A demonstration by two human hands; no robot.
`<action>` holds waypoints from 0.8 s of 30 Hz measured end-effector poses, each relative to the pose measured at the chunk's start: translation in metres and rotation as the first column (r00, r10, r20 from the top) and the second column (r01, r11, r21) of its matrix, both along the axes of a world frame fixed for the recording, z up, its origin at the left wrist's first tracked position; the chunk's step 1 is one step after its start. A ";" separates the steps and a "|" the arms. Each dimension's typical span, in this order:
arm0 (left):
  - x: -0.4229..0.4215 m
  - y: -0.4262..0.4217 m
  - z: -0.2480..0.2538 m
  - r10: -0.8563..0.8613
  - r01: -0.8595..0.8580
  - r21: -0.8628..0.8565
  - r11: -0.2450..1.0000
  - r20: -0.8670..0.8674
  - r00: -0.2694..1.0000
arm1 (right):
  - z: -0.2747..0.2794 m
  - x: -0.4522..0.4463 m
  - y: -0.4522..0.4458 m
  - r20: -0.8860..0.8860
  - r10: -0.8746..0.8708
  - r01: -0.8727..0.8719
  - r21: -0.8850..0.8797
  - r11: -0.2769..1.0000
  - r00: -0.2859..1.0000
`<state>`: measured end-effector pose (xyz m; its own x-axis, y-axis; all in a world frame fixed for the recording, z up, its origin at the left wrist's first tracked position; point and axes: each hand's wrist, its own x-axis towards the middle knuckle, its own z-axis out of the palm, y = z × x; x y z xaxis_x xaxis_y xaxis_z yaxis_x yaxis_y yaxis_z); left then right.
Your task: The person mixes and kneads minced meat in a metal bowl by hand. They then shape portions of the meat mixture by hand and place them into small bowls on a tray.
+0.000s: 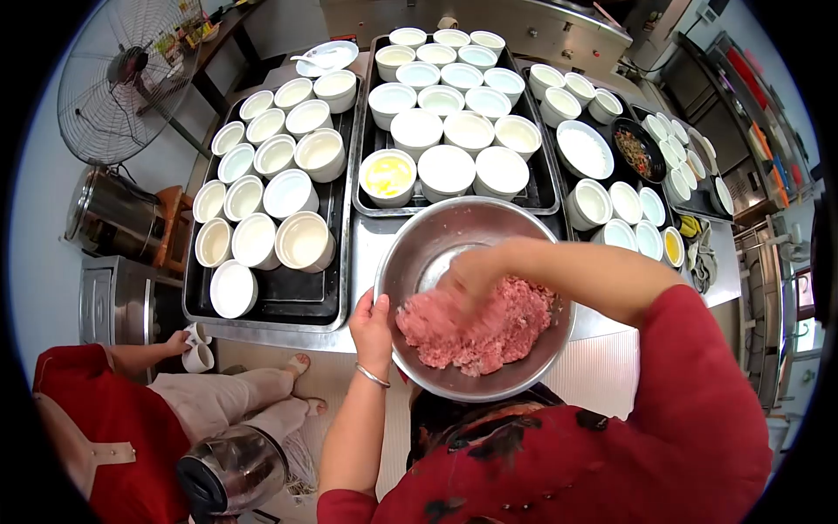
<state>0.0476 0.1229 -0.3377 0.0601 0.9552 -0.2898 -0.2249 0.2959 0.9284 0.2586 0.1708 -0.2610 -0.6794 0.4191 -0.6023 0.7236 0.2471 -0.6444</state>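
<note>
A steel mixing bowl [417, 240] is held over the front edge of the worktable, close to my body. Pink minced meat [497, 336] lies in a mound inside it. My left hand [373, 330] grips the bowl's left rim, with the thumb over the edge. My right hand [471, 278] reaches down into the bowl at the meat; motion smears its fingers, and the meat partly hides them. Just behind the bowl, a white ramekin [388, 177] contains something yellow.
Black trays [301, 307] carry many white ramekins [447, 172]. Farther right are a white bowl [585, 149] and a dark pan [637, 148] of chopped food. At left, another person [113, 410] holds white cups [198, 356] near a glass kettle [234, 467]. A fan [128, 65] stands behind.
</note>
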 end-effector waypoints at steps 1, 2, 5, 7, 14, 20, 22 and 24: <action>0.002 0.000 0.001 0.026 -0.026 0.005 1.000 -0.015 1.000 | -0.008 0.010 -0.022 -0.028 0.164 -0.153 0.241 0.958 0.986; 0.002 0.000 0.003 0.021 -0.021 0.007 1.000 -0.010 1.000 | -0.011 0.024 -0.055 -0.122 0.141 -0.047 0.568 0.821 0.982; 0.002 -0.001 0.003 0.010 -0.009 0.016 1.000 -0.060 0.998 | -0.007 0.044 -0.107 0.011 0.270 -0.189 0.740 0.645 0.963; 0.004 0.000 0.001 0.005 -0.003 0.041 0.999 -0.039 0.999 | -0.031 0.048 -0.114 0.180 0.257 -0.307 0.702 0.642 0.950; 0.001 0.002 -0.002 -0.026 0.028 0.070 0.997 -0.025 0.999 | -0.029 0.011 -0.071 0.409 0.191 -0.365 0.407 0.837 0.892; -0.007 -0.004 0.000 0.030 -0.028 -0.068 0.997 0.021 0.999 | 0.007 0.007 0.014 0.069 -0.261 0.226 0.323 0.919 0.963; -0.004 -0.015 0.003 0.078 -0.065 -0.122 0.990 0.103 0.992 | -0.043 0.001 0.047 -0.043 -0.357 0.329 0.501 0.800 0.933; -0.004 -0.022 -0.008 0.076 -0.072 -0.053 0.996 0.078 0.994 | -0.073 -0.019 0.066 0.061 -0.666 0.665 -0.178 0.725 0.743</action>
